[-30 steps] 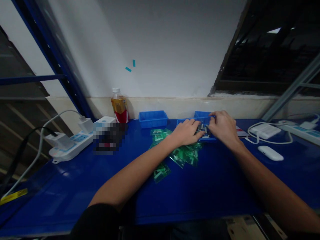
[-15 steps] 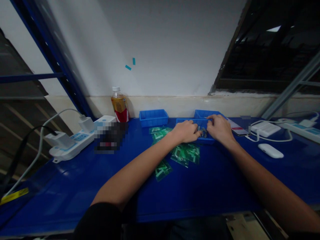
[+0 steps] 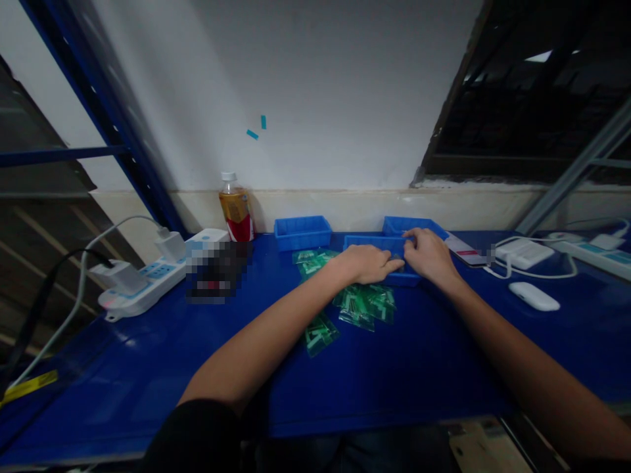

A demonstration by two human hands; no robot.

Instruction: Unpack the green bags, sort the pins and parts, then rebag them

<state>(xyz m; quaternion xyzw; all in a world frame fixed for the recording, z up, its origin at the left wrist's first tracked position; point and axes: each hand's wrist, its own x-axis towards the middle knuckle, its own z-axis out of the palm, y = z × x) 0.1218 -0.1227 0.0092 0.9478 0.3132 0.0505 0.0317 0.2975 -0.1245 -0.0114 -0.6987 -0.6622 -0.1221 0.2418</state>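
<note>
My left hand (image 3: 367,264) and my right hand (image 3: 430,255) meet over a shallow blue tray (image 3: 367,242) on the blue table (image 3: 394,368). Their fingertips touch inside the tray, over small dark parts that I cannot make out. Whether either hand grips a part is hidden. Several green plastic bags (image 3: 365,306) lie on the table just under and in front of my left hand. One more green bag (image 3: 319,334) lies nearer to me, beside my left forearm.
Two more blue trays stand at the back: one (image 3: 302,232) left, one (image 3: 417,225) behind my right hand. A drink bottle (image 3: 236,209) stands by the wall. A white power strip (image 3: 152,272) lies left; a white mouse (image 3: 534,296), charger (image 3: 522,253) and cables lie right.
Both hands have drawn slightly toward the back and closer together in the tray. The green bags under the left hand have shifted a little.
</note>
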